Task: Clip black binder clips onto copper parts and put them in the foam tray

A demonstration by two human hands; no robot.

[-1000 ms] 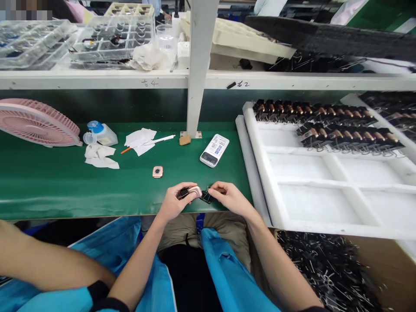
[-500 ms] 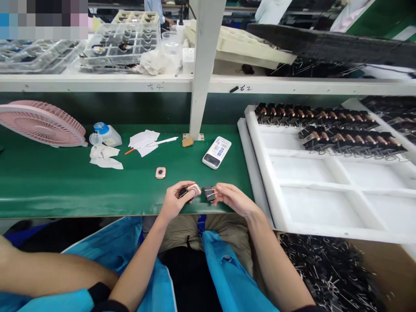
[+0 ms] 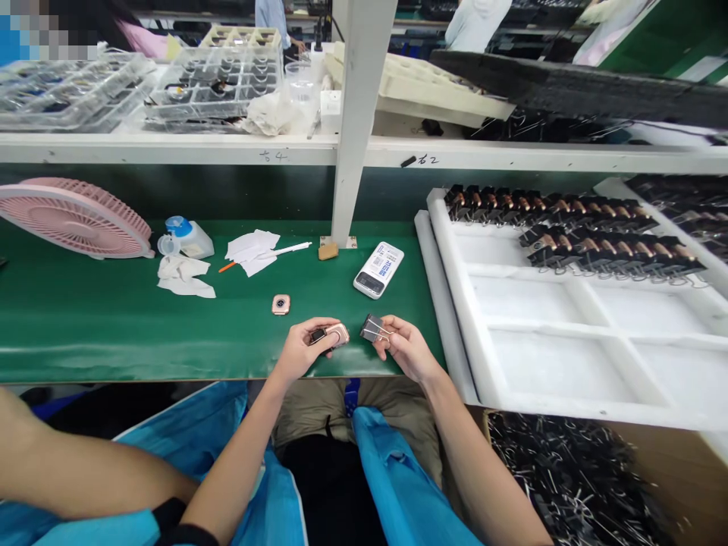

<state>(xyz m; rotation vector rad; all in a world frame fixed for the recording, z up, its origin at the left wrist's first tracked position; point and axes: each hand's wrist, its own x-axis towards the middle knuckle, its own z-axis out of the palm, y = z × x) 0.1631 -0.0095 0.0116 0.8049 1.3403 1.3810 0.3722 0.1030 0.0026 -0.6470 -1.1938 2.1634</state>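
Near the table's front edge, my left hand point(image 3: 296, 353) is closed around a rose-gold watch case point(image 3: 340, 333). A black binder clip point(image 3: 318, 334) sits at the left side of that case, partly covered by my fingers. My right hand point(image 3: 410, 355) pinches another black binder clip point(image 3: 371, 328) by its wire handles, with the clip's black body tilted toward the case. A small gap separates this clip from the case. Behind my left hand, a second rose-gold watch case point(image 3: 280, 304) lies on the green mat, its round dark sensor facing up.
A white divided tray point(image 3: 526, 296) at right carries rows of clipped cases point(image 3: 617, 249). Below it stands a box of loose binder clips point(image 3: 569, 474). A white device point(image 3: 378, 270), tan block point(image 3: 328, 251), tissues, bottle point(image 3: 195, 238) and pink fan point(image 3: 73, 218) lie along the back.
My right hand has drawn slightly right, and its binder clip has turned, with its body tilted upward. The gap to the watch case is wider. My left hand has shifted slightly left.
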